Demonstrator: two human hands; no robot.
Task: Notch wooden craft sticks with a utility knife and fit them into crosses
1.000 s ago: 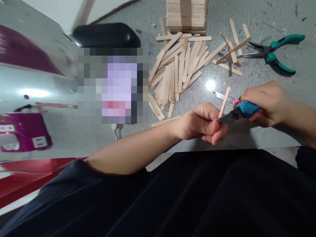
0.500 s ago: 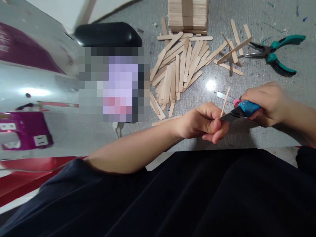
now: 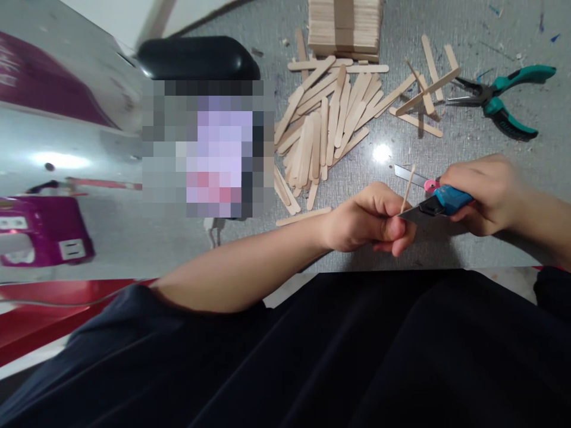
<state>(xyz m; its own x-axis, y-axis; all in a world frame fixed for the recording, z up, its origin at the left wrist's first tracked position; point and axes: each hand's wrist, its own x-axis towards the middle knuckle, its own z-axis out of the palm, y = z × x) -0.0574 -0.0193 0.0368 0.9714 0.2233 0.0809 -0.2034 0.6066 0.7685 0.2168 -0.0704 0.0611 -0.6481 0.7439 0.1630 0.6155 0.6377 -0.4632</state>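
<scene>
My left hand [image 3: 379, 221] pinches a thin wooden stick [image 3: 407, 189], whose upper end stands up from the fingers; its lower end is hidden. In my right hand [image 3: 479, 193] is a blue utility knife [image 3: 452, 200], fingers wrapped round the handle. The knife's dark blade points left and meets the stick at my left fingertips. A second cutter with a pink part [image 3: 430, 186] and a bare blade lies on the table just beyond, partly covered by my right hand.
Loose craft sticks [image 3: 312, 131] lie heaped beyond my left hand, with a banded stack [image 3: 344, 27] behind. Several joined sticks [image 3: 427, 92] and green-handled pliers [image 3: 493, 98] are at the far right. A black case [image 3: 200, 57] and purple power strip [image 3: 44, 230] are leftward.
The whole view has shifted slightly. My hands keep the same holds, and the blade stays against the stick, which leans at nearly the same angle.
</scene>
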